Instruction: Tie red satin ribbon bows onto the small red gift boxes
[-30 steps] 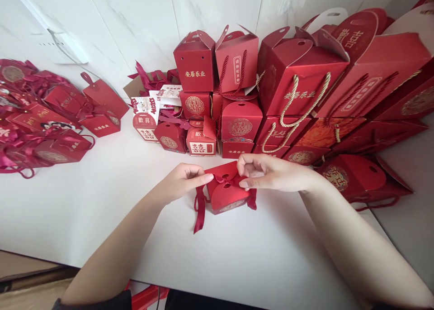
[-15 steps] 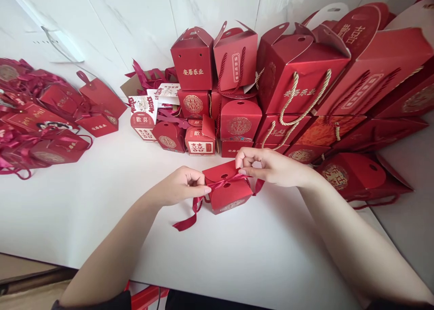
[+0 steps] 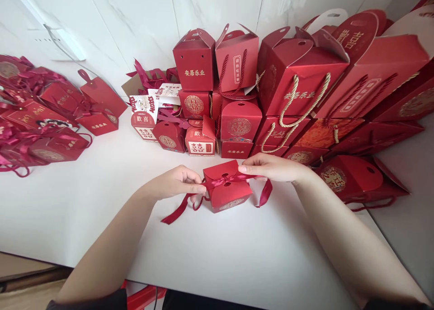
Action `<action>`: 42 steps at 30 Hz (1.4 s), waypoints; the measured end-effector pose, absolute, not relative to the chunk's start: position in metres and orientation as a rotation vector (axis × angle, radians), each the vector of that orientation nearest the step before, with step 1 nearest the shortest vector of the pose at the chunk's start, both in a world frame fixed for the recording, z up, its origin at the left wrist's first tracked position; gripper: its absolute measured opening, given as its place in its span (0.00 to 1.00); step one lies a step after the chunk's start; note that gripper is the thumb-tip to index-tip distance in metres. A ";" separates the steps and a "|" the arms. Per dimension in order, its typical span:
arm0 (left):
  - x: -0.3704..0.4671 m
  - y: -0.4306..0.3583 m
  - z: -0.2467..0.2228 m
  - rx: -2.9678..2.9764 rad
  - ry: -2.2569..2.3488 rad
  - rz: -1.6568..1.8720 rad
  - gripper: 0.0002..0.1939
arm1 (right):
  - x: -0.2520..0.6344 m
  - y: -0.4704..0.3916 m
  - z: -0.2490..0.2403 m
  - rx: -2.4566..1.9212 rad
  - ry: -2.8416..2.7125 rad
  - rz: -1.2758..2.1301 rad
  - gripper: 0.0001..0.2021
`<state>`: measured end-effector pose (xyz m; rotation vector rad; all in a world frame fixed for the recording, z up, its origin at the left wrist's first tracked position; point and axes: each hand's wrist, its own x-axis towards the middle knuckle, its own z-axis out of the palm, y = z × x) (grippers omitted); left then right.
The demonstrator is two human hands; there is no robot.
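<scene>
A small red gift box (image 3: 231,195) with gold print sits on the white table in front of me. Across its top flaps runs a dark red satin ribbon (image 3: 224,180), knotted in the middle. At the box's left side, my left hand (image 3: 181,182) pinches one side of the ribbon, and a loose tail hangs out to the left. My right hand (image 3: 267,167) grips the other side, thumb at the box's upper right corner, with a tail drooping below the fingers. A twisted red cord shows beside the box under my left hand.
Stacked red gift boxes (image 3: 237,120) stand behind, with larger rope-handled boxes (image 3: 301,83) to the right. Several ribbon-tied boxes (image 3: 61,145) are grouped at the left. An open carton with ribbons (image 3: 149,79) stands by the marbled wall. The white table (image 3: 210,251) ends near my body.
My right hand has moved down and outward, drawing the ribbon straighter to the right. My left hand has shifted slightly left, and the ribbon's left tail has swung further left.
</scene>
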<state>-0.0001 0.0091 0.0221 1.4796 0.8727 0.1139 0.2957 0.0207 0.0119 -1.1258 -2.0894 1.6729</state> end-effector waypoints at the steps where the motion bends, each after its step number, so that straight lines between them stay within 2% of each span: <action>1: -0.001 0.010 0.021 1.478 0.868 0.114 0.14 | 0.295 0.021 0.012 -1.070 -2.077 1.692 0.22; 4: -0.004 0.014 0.018 1.499 0.836 0.088 0.13 | 0.295 0.023 0.011 -0.967 -2.042 1.698 0.20; 10: -0.013 0.019 0.020 1.713 0.765 0.054 0.11 | 0.295 0.024 0.008 -1.031 -2.067 1.658 0.21; 18: 0.005 0.011 0.016 1.973 0.580 0.612 0.05 | 0.288 0.020 0.012 -1.057 -2.074 1.631 0.21; 21: 0.019 0.010 0.005 1.868 0.549 0.671 0.07 | 0.288 0.021 0.011 -1.058 -2.069 1.629 0.21; 27: 0.040 0.010 -0.008 1.753 0.781 0.774 0.07 | 0.289 0.021 0.009 -1.053 -2.094 1.618 0.22; 32: 0.040 0.013 0.000 1.902 0.841 0.678 0.09 | 0.290 0.023 0.007 -1.023 -2.115 1.615 0.22; 39: 0.023 0.016 0.026 1.973 0.571 0.341 0.05 | 0.290 0.025 0.005 -1.028 -2.093 1.640 0.22; 42: 0.009 0.011 0.044 1.968 0.593 0.243 0.05 | 0.291 0.024 0.005 -1.044 -2.091 1.630 0.21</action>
